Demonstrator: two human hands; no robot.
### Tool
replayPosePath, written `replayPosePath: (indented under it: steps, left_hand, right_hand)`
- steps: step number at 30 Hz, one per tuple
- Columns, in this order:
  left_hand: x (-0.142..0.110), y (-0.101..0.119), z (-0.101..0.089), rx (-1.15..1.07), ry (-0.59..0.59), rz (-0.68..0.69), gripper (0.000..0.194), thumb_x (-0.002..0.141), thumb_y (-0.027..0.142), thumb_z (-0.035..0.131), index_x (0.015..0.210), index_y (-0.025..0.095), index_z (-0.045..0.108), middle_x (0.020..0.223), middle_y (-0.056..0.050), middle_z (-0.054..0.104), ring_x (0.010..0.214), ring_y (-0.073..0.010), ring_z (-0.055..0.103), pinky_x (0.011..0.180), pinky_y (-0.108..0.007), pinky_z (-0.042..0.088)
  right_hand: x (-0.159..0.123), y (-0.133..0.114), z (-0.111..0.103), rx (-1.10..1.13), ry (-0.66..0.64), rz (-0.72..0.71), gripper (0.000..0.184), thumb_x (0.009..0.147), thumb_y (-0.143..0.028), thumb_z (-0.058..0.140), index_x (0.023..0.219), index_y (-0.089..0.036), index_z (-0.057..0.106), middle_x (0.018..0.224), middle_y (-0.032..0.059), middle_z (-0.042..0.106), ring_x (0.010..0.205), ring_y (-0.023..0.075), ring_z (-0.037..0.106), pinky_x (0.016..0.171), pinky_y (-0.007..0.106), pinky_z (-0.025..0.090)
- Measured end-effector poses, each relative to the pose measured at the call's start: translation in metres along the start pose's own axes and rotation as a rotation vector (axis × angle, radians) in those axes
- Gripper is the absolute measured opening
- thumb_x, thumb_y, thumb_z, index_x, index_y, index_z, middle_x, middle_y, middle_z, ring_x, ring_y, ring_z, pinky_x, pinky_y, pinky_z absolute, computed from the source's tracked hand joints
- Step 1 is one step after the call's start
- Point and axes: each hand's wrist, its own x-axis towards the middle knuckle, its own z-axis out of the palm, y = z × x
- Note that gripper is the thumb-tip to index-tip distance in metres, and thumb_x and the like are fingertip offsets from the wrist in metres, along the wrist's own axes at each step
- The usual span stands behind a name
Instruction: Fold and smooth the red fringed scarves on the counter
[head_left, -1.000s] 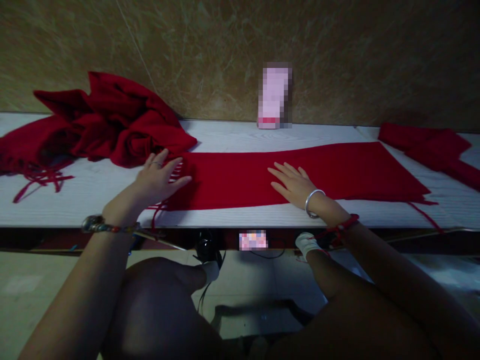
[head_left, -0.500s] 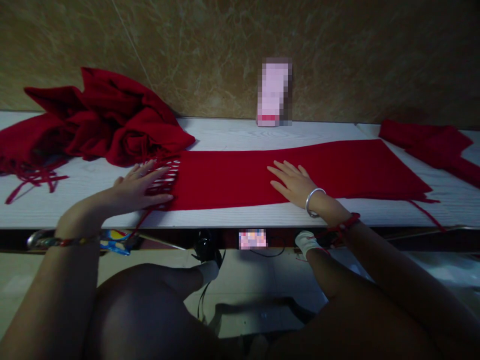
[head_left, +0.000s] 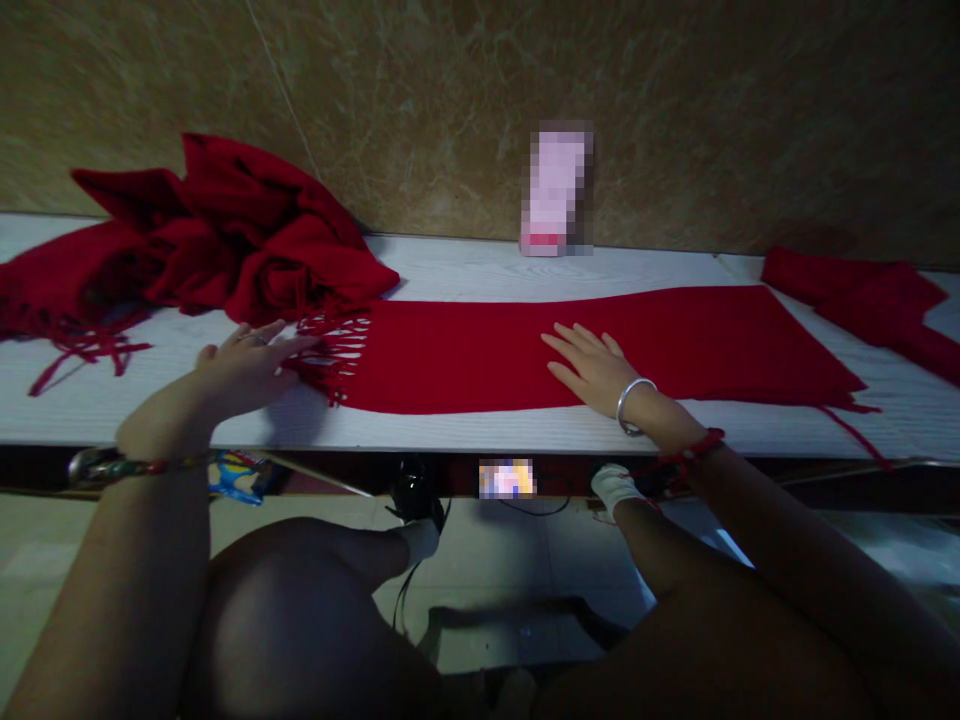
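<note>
A red fringed scarf (head_left: pixel 450 355) lies flat in a long folded strip across the white tabletop (head_left: pixel 450 430). My right hand (head_left: pixel 589 362) rests palm down on its middle, fingers spread, a silver bangle at the wrist. Beside the fringe at the scarf's left end is my left hand (head_left: pixel 251 365), its fingers stretched out and the fingertips at the strands. Whether they touch the strands I cannot tell. Neither hand grips anything.
Behind my left hand a rumpled heap of red scarves (head_left: pixel 225 240) reaches the marbled wall (head_left: pixel 420 110). Another red cloth (head_left: pixel 862 300) lies at the far right. A blurred pink object (head_left: pixel 555 190) leans on the wall. Below the table edge sits a small lit screen (head_left: pixel 507 479).
My left hand has drawn back to the left and lifted off the fringe, which now lies more spread out. My right hand stays on the scarf. The view has shifted slightly.
</note>
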Motion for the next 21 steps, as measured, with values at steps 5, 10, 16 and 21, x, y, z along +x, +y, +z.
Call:
replayPosePath:
  steps: [5,10,16,21]
  left_hand:
    - [-0.013,0.029,-0.025,-0.055,0.145,-0.078,0.051,0.082,0.018,0.034,0.129,0.014,0.053,0.143,-0.016,0.038,0.133,-0.0357,0.033,0.102,-0.054,0.033]
    - [-0.011,0.054,-0.032,-0.165,-0.021,0.269,0.04,0.072,0.024,0.041,0.101,0.018,0.068,0.099,-0.007,0.066,0.089,-0.0199,0.06,0.085,-0.033,0.047]
    - [-0.001,0.043,-0.023,-0.008,-0.192,0.12,0.036,0.065,0.016,0.043,0.093,0.017,0.065,0.086,-0.004,0.068,0.076,-0.0175,0.06,0.07,-0.026,0.046]
    - [0.001,0.002,-0.015,0.121,-0.152,0.053,0.029,0.068,0.018,0.039,0.078,0.016,0.066,0.068,-0.007,0.063,0.073,-0.0244,0.061,0.072,-0.033,0.047]
  right_hand:
    - [0.0,0.0,-0.001,0.007,0.002,-0.017,0.049,0.092,-0.038,0.035,0.139,-0.026,0.04,0.15,0.004,0.033,0.138,0.028,0.027,0.109,0.057,0.023]
    - [0.0,0.0,-0.002,-0.002,-0.004,-0.003,0.048,0.092,-0.037,0.035,0.139,-0.027,0.04,0.15,0.0035,0.033,0.138,0.0275,0.027,0.11,0.056,0.024]
    - [0.0,-0.001,-0.002,-0.003,0.0,-0.011,0.048,0.093,-0.038,0.036,0.139,-0.027,0.041,0.15,0.004,0.034,0.138,0.028,0.027,0.109,0.056,0.024]
    - [0.0,0.0,0.0,-0.006,0.005,-0.01,0.048,0.092,-0.036,0.037,0.139,-0.025,0.041,0.15,0.0047,0.034,0.138,0.0285,0.028,0.109,0.057,0.025]
